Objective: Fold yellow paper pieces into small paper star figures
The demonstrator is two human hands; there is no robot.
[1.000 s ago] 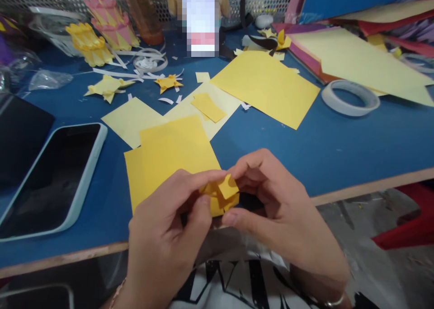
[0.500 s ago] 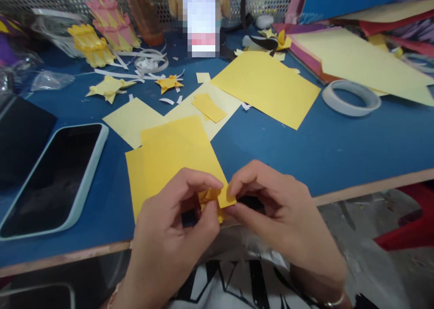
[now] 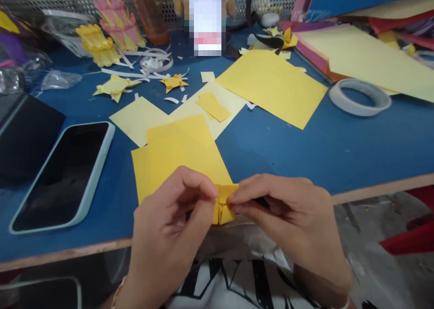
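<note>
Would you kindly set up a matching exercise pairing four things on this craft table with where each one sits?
Things:
1. folded yellow paper piece
2. phone
3. tape roll
4. pink paper lantern

Places:
A. far left, by the mesh wall
B. pinched between left hand and right hand
C. right side of the table, beside the big yellow sheet
D. lying screen-up at the left

Pairs: 1-B, 2-D, 3-C, 4-A
</note>
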